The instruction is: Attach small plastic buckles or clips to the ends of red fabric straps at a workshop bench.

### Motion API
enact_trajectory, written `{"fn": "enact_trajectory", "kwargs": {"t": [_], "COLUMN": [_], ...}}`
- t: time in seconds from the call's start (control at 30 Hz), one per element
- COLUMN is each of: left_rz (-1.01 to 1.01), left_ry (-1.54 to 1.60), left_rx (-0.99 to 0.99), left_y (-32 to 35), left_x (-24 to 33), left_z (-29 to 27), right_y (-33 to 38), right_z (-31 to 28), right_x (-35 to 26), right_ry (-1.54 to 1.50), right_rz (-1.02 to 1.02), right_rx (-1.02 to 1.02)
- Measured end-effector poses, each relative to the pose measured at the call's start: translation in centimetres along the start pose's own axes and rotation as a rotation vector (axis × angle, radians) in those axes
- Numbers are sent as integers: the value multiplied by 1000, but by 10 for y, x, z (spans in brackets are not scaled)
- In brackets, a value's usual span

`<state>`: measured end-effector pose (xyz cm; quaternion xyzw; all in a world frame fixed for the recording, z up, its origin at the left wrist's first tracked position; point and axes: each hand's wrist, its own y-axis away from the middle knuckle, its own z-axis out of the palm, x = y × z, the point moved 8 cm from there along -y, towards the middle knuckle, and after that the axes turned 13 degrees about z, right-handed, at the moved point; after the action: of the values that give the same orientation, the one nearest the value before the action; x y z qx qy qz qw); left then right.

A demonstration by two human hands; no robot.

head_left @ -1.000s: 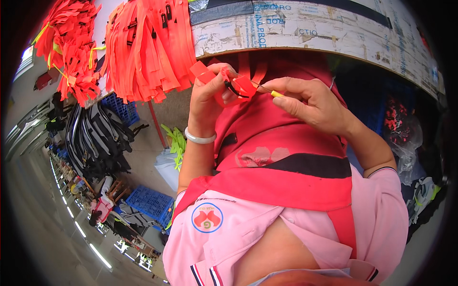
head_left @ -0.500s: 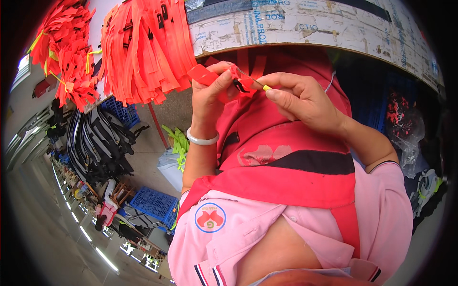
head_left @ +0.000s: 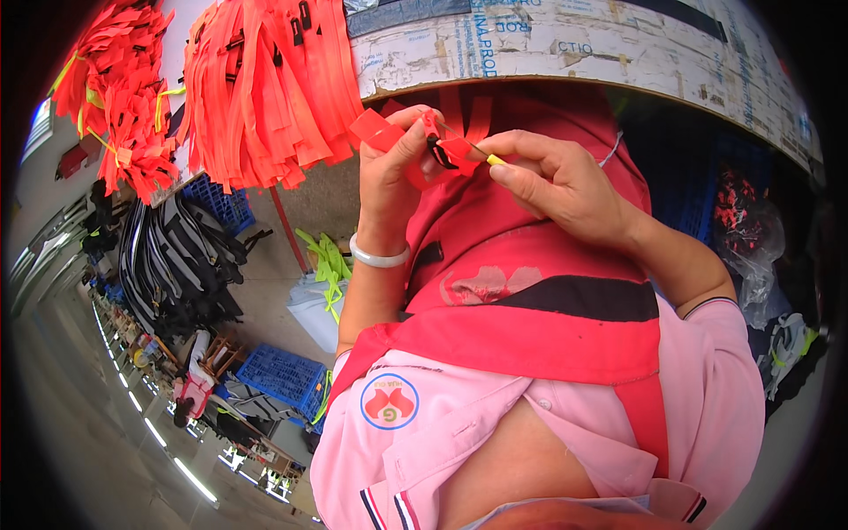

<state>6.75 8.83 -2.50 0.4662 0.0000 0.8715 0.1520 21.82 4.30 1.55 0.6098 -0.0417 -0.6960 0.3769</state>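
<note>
Now | orange strap [head_left: 456, 150] between pinched fingers of left hand [head_left: 391, 172] | yellow-handled tool [head_left: 495, 160] clamped by right hand [head_left: 568, 184]

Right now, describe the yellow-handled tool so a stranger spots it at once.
Find the worn white table at the picture's top. Just below its edge, the right hand pinches the tool. Its yellow handle sets it apart from the orange strap in the left hand.

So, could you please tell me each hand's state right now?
Left hand: closed, holding a red-orange strap.
Right hand: closed, pinching a thin yellow-handled tool.
</note>
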Motion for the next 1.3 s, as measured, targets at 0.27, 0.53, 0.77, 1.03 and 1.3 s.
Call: {"fn": "enact_trajectory", "kwargs": {"t": [0.27,0.53,0.77,1.03,1.3], "left_rz": [87,73,41,41,134], "left_ry": [-24,57,41,-21,-486], "left_rx": [28,-4,-20,-43,-131], "left_y": [0,-1,2,4,8], "left_x": [11,15,14,16,30], "left_z": [-1,-6,-3,-10,-11], "right_y": [3,11,7,6,9], "right_z": [9,5,9,7,-10], "right_x": [-2,-12,-3,-4,-31], "right_ry": [-316,-207,-167,-93,613], "right_rz": [61,-30,24,36,-58], "right_rx": [-150,-103,-82,-94,-31]}}
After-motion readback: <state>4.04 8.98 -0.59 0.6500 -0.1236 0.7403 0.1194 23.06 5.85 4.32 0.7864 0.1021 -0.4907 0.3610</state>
